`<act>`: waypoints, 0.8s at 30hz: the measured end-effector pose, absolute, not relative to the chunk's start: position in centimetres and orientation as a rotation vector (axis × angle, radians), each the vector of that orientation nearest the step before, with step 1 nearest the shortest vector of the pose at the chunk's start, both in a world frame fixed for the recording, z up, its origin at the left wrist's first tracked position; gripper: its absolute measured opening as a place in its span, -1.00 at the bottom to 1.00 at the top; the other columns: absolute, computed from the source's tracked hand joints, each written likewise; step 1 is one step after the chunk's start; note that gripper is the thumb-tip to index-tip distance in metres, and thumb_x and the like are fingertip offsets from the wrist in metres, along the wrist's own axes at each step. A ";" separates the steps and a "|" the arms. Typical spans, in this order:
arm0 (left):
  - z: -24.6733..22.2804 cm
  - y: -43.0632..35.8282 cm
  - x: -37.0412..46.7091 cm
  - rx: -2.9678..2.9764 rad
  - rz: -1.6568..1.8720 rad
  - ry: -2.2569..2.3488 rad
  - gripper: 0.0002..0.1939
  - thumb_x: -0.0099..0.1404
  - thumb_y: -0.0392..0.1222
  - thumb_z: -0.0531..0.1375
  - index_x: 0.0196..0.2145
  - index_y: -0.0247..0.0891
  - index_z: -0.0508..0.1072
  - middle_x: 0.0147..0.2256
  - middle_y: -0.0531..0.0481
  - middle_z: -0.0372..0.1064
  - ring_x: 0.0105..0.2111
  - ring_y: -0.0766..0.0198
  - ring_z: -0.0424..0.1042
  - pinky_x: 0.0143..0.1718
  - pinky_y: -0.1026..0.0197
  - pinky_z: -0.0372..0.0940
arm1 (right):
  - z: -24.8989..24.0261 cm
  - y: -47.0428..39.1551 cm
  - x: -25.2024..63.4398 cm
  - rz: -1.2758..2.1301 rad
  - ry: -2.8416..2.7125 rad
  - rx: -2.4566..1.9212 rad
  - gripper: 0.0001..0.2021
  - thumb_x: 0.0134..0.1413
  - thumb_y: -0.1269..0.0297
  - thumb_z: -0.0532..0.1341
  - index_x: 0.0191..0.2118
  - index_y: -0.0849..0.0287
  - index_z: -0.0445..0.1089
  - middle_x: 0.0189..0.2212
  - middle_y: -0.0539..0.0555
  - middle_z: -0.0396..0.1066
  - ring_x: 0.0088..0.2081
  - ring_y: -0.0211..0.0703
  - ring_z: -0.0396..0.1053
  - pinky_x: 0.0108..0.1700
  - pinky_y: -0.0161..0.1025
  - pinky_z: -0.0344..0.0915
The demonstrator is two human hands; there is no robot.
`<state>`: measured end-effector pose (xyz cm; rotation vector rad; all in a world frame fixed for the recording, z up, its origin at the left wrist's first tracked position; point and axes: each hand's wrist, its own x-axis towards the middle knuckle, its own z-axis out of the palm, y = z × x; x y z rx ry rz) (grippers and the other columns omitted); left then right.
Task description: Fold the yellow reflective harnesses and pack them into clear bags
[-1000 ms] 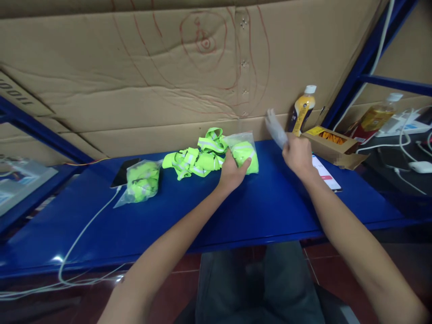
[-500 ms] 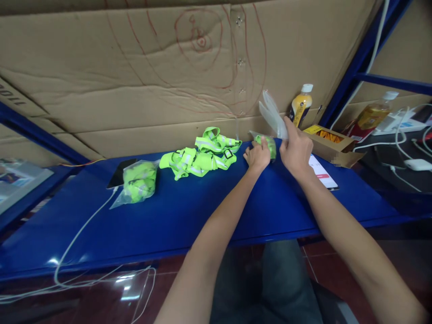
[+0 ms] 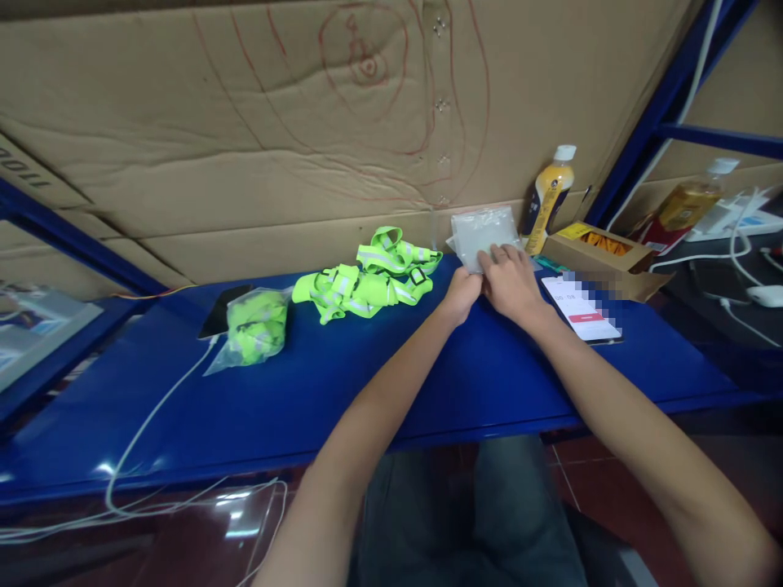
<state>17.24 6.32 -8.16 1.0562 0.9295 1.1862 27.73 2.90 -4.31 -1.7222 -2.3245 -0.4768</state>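
Head view shows both hands meeting at the back of the blue bench [image 3: 379,383], where 1 second ago they were apart; the left hand [image 3: 460,295] then gripped a bagged green vest, which is no longer visible; I cannot tell where it went. The right hand [image 3: 510,281], which had been waving a clear plastic bag [image 3: 483,232] in the air, has brought it down against the cardboard wall; its fingers [image 3: 494,257] lie spread flat on the bag's near edge, while the left fingers pinch its corner. Loose green vests [image 3: 367,277] and 1 bagged vest [image 3: 257,326] lie unmoved to the left; a phone [image 3: 581,308] sits just right.
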 end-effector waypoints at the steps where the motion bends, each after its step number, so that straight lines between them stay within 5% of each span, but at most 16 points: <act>1: -8.0 6.4 18.2 1.035 1.175 0.914 -0.76 0.22 -0.50 0.13 -0.22 -0.30 0.49 -0.34 -0.06 0.56 -0.22 0.17 0.58 -0.01 0.15 0.43 | -4.3 3.1 28.1 -0.480 -2.317 -1.745 -0.49 0.39 0.40 0.06 0.37 0.44 0.34 0.35 0.51 0.33 0.33 0.42 0.25 0.33 0.20 0.18; 6: -7.2 6.9 18.3 1.001 1.139 0.979 -0.82 0.27 -0.49 0.16 -0.22 -0.34 0.47 -0.39 -0.07 0.54 -0.39 0.24 0.57 -0.13 0.16 0.48 | -4.7 3.7 29.9 -0.482 -2.350 -1.756 -0.43 0.41 0.34 0.08 0.43 0.46 0.27 0.41 0.54 0.23 0.43 0.47 0.13 0.42 0.25 0.05; 10: -7.0 6.7 13.7 1.011 1.156 1.115 -0.86 0.52 -0.25 0.09 -0.14 -0.31 0.43 -0.40 -0.07 0.55 -0.54 0.26 0.53 -0.34 0.21 0.46 | -5.0 3.2 29.3 -0.489 -2.375 -1.695 -0.35 0.49 0.17 0.03 0.48 0.58 0.14 0.44 0.61 0.17 0.46 0.55 0.08 0.45 0.37 -0.03; 16: -6.8 5.9 11.1 1.268 0.984 1.206 -0.68 0.64 0.00 0.03 -0.18 -0.27 0.39 -0.36 -0.06 0.55 -0.63 0.34 0.47 -0.61 0.32 0.22 | -4.4 2.4 28.3 -0.477 -2.396 -1.549 -0.52 0.50 0.29 -0.06 0.23 0.41 0.47 0.29 0.50 0.40 0.38 0.46 0.22 0.43 0.44 -0.02; 21: -6.4 5.5 11.4 1.700 0.933 1.400 -0.60 0.67 0.00 -0.08 -0.27 -0.22 0.35 -0.35 -0.06 0.57 -0.61 0.32 0.49 -0.59 0.30 0.23 | -4.1 2.7 28.2 -0.409 -2.387 -1.442 -0.64 0.35 0.41 0.11 0.08 0.21 0.60 0.13 0.25 0.59 0.21 0.25 0.43 0.48 0.31 -0.04; 24: -5.8 5.0 10.8 1.947 0.906 1.545 -0.63 0.59 -0.14 0.07 -0.43 -0.21 0.34 -0.42 -0.09 0.54 -0.45 0.20 0.57 -0.35 0.21 0.38 | -4.5 2.6 28.1 -0.368 -2.446 -1.325 -0.61 0.37 0.19 0.23 0.17 0.26 0.55 0.17 0.32 0.56 0.26 0.32 0.40 0.47 0.33 0.00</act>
